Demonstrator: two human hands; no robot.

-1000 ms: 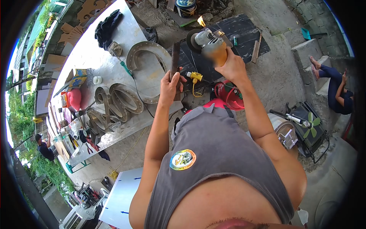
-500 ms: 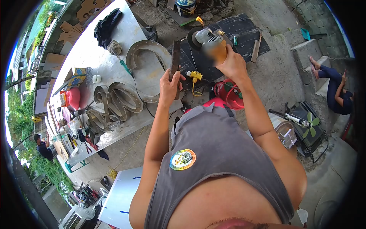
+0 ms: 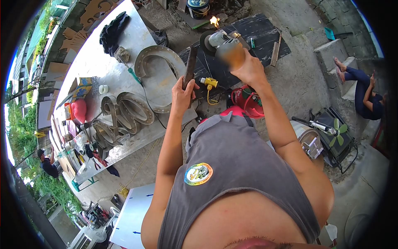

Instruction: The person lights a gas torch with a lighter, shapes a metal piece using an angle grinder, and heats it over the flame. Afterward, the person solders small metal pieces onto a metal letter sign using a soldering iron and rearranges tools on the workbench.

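My left hand (image 3: pixel 181 96) is closed around a dark, rust-brown metal bar (image 3: pixel 190 64), which points up and away from me. My right hand (image 3: pixel 250 71) grips the body of an angle grinder (image 3: pixel 219 40); part of it is blurred. The grinder's dark disc (image 3: pixel 206 41) faces the bar, with a gap between them. Whether the disc is spinning cannot be made out. Below and between the hands hangs or lies a yellow plug connector (image 3: pixel 210 82) with a yellow cord.
On the metal table (image 3: pixel 137 143) to the left lie curved metal strip letters (image 3: pixel 134 108), a soldering iron (image 3: pixel 134 76) and a black cloth (image 3: pixel 114 32). A small flame or glow (image 3: pixel 214 21) shows beyond the grinder. A red bucket (image 3: pixel 244 103) stands near my legs; a person (image 3: pixel 365 89) sits right.
The view has shifted slightly. Both hands keep their holds on the bar and grinder, nearly in place. The orange glow beyond the grinder has changed shape and looks brighter.
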